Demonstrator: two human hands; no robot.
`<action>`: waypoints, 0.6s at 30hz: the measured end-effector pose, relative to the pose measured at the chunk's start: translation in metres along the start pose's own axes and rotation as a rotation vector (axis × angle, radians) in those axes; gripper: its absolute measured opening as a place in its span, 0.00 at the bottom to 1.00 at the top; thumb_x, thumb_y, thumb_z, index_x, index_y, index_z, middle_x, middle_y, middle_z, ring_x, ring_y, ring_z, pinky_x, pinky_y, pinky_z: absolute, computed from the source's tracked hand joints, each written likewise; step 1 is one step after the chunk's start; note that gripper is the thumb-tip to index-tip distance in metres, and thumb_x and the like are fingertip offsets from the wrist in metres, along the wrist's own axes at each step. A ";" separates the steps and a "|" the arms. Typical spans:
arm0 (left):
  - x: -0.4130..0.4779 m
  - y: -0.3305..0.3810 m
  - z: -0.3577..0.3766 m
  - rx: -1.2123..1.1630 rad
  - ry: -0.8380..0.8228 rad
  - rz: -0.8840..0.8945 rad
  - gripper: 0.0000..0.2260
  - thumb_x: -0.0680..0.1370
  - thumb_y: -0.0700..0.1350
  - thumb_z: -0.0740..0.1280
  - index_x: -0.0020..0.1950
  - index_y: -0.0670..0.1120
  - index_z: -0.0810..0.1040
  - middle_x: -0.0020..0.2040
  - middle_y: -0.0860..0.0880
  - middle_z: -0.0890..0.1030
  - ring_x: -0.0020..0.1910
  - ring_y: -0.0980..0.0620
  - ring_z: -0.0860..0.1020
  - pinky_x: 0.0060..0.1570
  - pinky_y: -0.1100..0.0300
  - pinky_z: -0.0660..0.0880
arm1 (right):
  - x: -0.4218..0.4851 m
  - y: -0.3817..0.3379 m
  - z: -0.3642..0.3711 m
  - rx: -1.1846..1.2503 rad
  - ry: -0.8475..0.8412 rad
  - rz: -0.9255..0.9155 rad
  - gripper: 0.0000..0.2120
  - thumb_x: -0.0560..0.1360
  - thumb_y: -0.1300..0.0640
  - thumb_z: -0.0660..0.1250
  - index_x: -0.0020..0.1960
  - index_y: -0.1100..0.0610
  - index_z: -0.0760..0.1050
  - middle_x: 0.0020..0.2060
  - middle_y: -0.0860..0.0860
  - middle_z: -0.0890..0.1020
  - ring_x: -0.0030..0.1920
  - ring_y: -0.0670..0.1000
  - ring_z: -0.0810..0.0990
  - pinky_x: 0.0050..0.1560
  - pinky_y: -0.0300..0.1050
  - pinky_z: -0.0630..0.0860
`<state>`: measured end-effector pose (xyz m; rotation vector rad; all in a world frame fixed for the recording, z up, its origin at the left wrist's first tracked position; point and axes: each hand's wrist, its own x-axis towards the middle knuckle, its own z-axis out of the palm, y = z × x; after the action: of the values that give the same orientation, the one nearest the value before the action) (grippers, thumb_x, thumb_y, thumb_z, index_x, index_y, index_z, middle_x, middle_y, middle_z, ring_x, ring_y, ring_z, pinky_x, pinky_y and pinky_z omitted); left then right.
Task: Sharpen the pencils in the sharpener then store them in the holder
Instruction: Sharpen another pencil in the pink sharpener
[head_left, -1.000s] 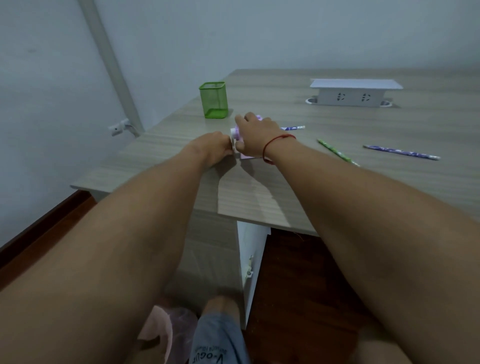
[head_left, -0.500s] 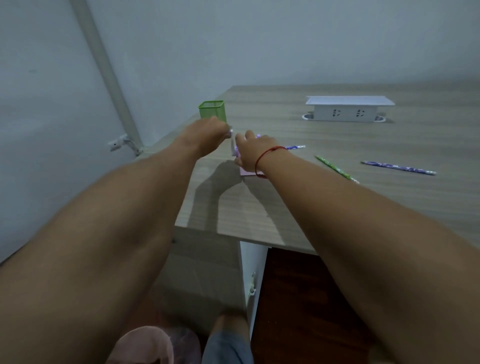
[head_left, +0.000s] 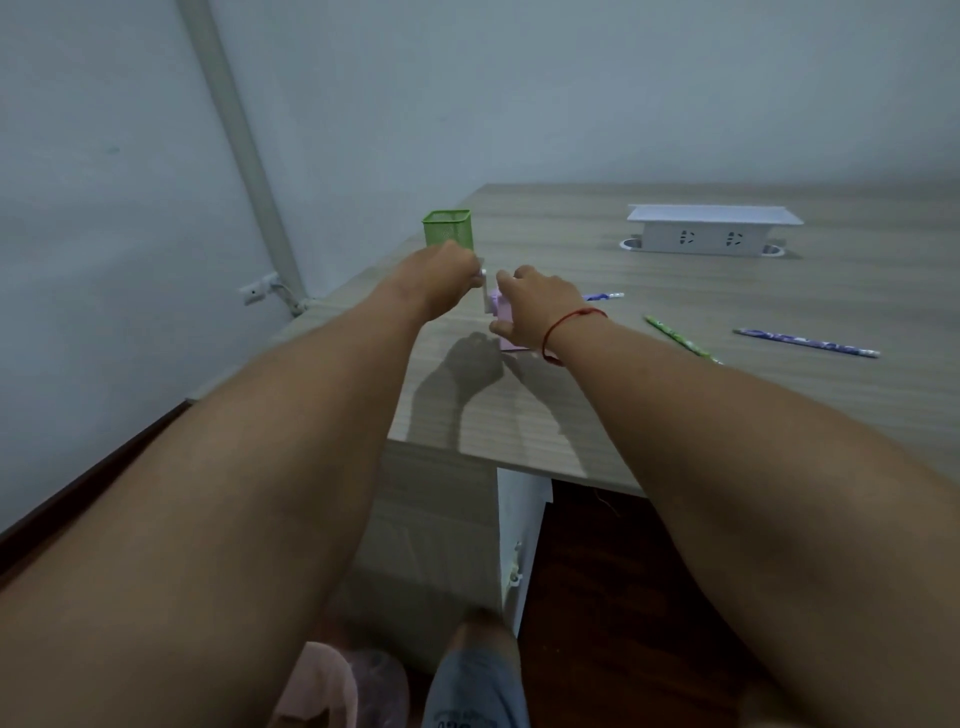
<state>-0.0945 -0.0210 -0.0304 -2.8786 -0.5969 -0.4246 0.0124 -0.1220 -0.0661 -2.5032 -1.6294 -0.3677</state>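
Resting on the desk (head_left: 779, 405): pink sharpener (head_left: 506, 326), which I log clasped under the right hand (head_left: 537, 306); left hand (head_left: 441, 270) just left of it, fingers curled round the crank (head_left: 484, 292). Change: left hand risen from desk level to overlap the green holder (head_left: 448, 228).

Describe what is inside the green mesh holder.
No pencil rises above the rim of the green mesh holder, and its see-through upper walls show nothing inside. The left hand covers its lower part, so the bottom cannot be checked.
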 end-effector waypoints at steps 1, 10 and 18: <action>0.000 0.001 0.000 0.003 0.000 0.000 0.13 0.81 0.44 0.58 0.49 0.37 0.79 0.48 0.36 0.80 0.46 0.36 0.79 0.44 0.48 0.75 | 0.001 0.000 -0.002 0.002 -0.013 -0.005 0.23 0.77 0.47 0.63 0.68 0.57 0.67 0.63 0.57 0.73 0.61 0.61 0.75 0.56 0.52 0.73; -0.021 0.011 0.018 -0.052 0.128 -0.005 0.11 0.80 0.42 0.60 0.47 0.37 0.79 0.44 0.36 0.81 0.43 0.36 0.79 0.40 0.47 0.75 | 0.006 -0.005 -0.008 -0.007 -0.060 0.032 0.18 0.79 0.51 0.60 0.66 0.58 0.69 0.61 0.59 0.76 0.60 0.60 0.76 0.55 0.49 0.72; -0.038 0.028 0.027 -0.168 0.021 -0.068 0.13 0.81 0.44 0.57 0.53 0.38 0.78 0.48 0.35 0.81 0.46 0.36 0.78 0.43 0.54 0.68 | 0.007 -0.007 -0.006 -0.038 -0.057 0.014 0.19 0.78 0.52 0.59 0.67 0.59 0.68 0.61 0.60 0.74 0.59 0.61 0.76 0.56 0.51 0.73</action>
<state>-0.1100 -0.0546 -0.0711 -3.0147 -0.6885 -0.5385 0.0080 -0.1144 -0.0581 -2.5737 -1.6399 -0.3322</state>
